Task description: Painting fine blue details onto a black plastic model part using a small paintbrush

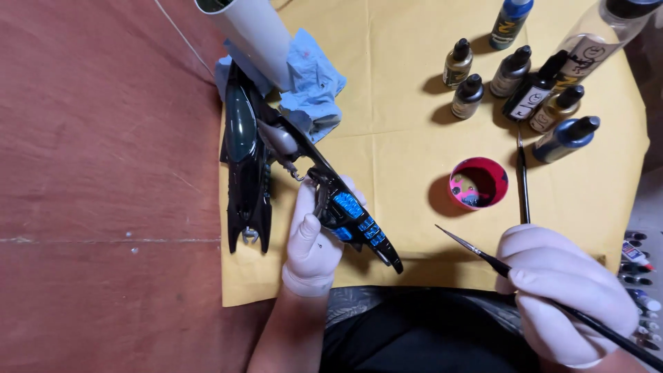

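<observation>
My left hand, in a white glove, grips a long black model part with bright blue painted panels, held tilted over the yellow paper. My right hand, also gloved, holds a thin black paintbrush whose fine tip points up-left toward the part, a short gap away. A black model vehicle body with a dark green canopy lies on the paper's left edge, just left of my left hand.
A small red cup with paint stands mid-paper. Several small dropper paint bottles cluster at the back right. A second brush lies beside the cup. Crumpled blue tissue and a white tube sit at the back; more paint tubes lie at the right edge.
</observation>
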